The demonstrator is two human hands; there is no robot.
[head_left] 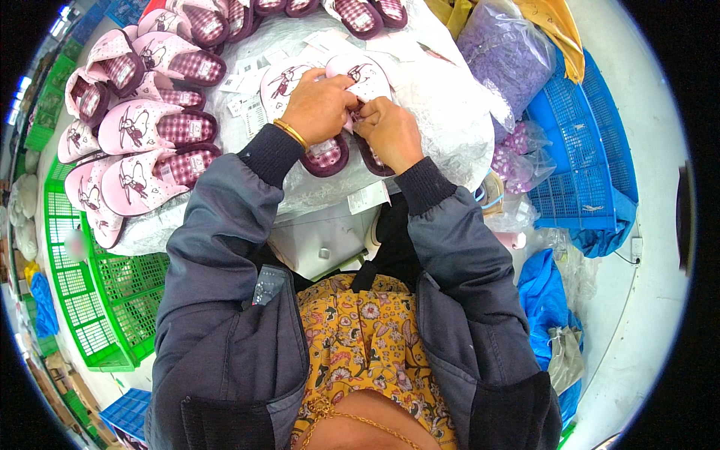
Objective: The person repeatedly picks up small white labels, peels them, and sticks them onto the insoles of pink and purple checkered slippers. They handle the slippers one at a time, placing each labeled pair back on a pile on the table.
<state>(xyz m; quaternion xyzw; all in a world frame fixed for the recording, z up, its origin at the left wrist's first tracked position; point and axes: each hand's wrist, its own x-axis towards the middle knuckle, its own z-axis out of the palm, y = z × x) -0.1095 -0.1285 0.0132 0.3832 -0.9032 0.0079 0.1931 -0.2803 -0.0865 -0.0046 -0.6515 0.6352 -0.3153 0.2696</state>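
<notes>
A pair of pink slippers with a cartoon print and plaid insoles lies in front of me, toes pointing away. My left hand reaches across the left slipper and is closed on the pink upper of the right slipper, near its opening. Beside it, my right hand is closed in a pinch at the same opening, over the insole. The two hands' fingertips nearly meet there. Whether a small piece is also between them is hidden by the fingers.
More pink slippers are piled on the left and along the far side. Clear plastic sheeting covers the work surface, with paper tags on it. Green crates stand left; a blue crate and bagged purple goods are right.
</notes>
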